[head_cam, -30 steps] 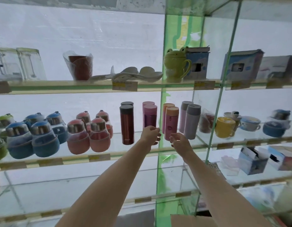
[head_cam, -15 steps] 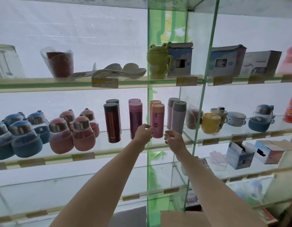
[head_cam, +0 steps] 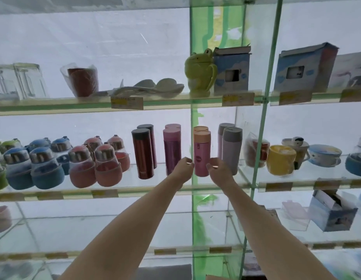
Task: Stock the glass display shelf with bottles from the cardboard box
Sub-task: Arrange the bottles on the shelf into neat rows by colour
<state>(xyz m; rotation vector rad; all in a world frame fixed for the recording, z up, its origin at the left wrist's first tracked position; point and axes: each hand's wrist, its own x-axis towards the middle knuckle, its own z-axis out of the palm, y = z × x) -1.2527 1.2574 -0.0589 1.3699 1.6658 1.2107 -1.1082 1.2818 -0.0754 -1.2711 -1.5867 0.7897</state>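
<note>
Slim bottles stand in pairs on the middle glass shelf: dark red, magenta, pink with an orange cap and lilac with a grey cap. Both my arms reach up to the front pink bottle. My left hand is at its lower left side and my right hand at its lower right. The fingers of both are loosely curled at the bottle's sides, not wrapped round it. A sliver of the cardboard box shows at the bottom edge.
Round blue bottles and pink ones fill the shelf's left part. A green-edged glass upright runs just in front of the pink bottle. Mugs stand to the right, a frog mug and boxes above.
My left hand has shifted from in front of the magenta bottle to the pink bottle's left side. My right hand has risen to its right side. The bottles stay in place.
</note>
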